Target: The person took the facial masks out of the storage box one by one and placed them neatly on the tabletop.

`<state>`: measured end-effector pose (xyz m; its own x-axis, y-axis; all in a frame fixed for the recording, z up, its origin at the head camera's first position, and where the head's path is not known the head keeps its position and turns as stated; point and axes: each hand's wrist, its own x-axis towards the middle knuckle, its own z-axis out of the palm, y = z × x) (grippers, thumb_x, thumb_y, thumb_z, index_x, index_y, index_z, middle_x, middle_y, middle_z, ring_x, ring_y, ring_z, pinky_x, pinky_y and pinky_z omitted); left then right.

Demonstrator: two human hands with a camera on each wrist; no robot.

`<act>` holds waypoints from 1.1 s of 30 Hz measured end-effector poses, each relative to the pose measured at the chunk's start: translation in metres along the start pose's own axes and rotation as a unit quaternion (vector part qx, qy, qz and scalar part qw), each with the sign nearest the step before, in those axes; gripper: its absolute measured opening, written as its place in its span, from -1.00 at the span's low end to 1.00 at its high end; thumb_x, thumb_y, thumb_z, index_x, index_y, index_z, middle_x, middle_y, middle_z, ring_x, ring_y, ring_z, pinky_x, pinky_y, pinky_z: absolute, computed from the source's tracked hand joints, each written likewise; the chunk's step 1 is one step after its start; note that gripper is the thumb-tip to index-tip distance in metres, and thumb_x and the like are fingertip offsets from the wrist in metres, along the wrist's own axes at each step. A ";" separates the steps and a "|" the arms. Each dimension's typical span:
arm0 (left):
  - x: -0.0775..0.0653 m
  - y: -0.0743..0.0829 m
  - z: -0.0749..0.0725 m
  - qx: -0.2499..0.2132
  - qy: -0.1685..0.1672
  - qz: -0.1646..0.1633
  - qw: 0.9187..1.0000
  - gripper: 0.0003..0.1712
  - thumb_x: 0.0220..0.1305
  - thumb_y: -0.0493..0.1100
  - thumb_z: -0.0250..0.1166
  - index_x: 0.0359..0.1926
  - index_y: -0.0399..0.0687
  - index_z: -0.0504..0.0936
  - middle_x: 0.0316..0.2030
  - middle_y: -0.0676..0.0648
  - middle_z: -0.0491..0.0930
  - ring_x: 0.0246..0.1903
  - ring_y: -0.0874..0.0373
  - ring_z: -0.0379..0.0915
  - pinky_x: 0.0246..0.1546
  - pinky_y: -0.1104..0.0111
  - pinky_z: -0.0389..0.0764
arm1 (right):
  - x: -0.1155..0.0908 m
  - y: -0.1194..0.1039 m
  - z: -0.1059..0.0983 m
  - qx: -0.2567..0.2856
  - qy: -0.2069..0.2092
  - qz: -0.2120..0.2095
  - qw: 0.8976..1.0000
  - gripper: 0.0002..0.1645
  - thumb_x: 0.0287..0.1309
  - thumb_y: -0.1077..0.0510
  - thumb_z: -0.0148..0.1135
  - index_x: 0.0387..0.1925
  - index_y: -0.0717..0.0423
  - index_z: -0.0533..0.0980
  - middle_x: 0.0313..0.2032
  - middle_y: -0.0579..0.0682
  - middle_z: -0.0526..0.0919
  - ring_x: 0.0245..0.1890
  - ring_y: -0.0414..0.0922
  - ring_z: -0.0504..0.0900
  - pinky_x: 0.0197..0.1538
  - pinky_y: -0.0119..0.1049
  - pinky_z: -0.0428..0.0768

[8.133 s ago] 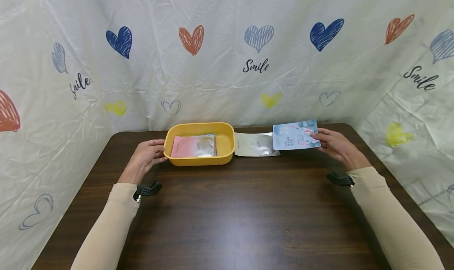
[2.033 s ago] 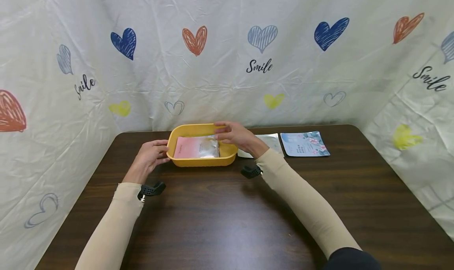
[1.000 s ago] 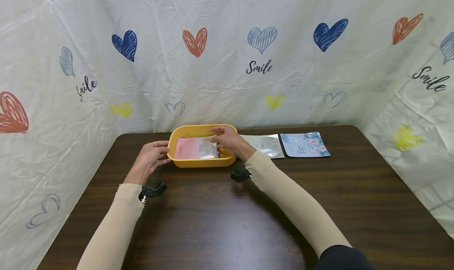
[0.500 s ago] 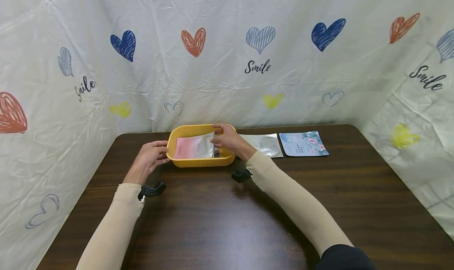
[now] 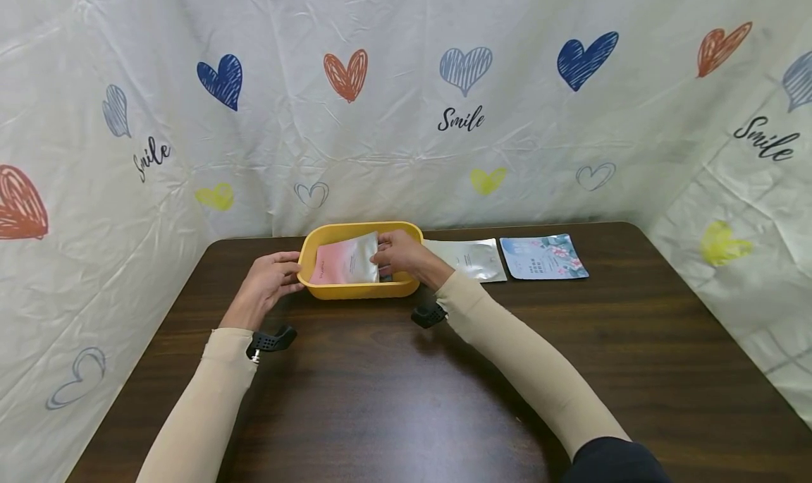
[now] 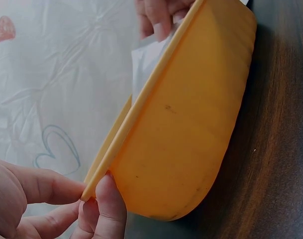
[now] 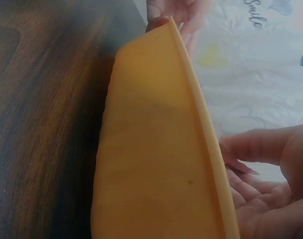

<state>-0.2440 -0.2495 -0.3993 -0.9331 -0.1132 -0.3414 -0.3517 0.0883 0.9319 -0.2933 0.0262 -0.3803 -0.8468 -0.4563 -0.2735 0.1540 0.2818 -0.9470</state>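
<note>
The left hand (image 5: 269, 282) pinches the yellow, oval plastic tub (image 5: 355, 292) by its rim. The right hand (image 5: 407, 254) holds the silver end of a flat, shiny pink-and-silver packet (image 5: 345, 261), which is inside the tub with that end tipped up. This looks like the picking-up step. The next move seems to need a tight pinch and a lift over the rim, with the tub held steady.

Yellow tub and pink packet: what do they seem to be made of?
The yellow tub looks like smooth, low-sheen plastic, rounded and evenly coloured as if moulded. The pink packet seems foil or coated film, glossy silver at one end.
</note>
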 end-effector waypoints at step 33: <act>-0.002 0.002 0.000 0.010 0.001 0.000 1.000 -0.46 0.50 -0.25 0.15 0.44 -0.20 0.37 0.25 -0.26 0.40 -0.13 0.09 0.53 -0.15 0.43 0.71 | -0.009 -0.005 -0.016 0.018 0.018 -0.014 1.000 -0.44 0.43 0.37 0.08 0.40 0.36 0.27 0.09 0.36 0.63 -0.20 0.04 0.75 0.18 0.17 0.59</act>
<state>-0.2423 -0.2494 -0.3970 -0.9332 -0.1142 -0.3406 -0.3524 0.1077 0.9296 -0.2948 0.0419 -0.3704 -0.8686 -0.4328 -0.2415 0.1479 0.2388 -0.9597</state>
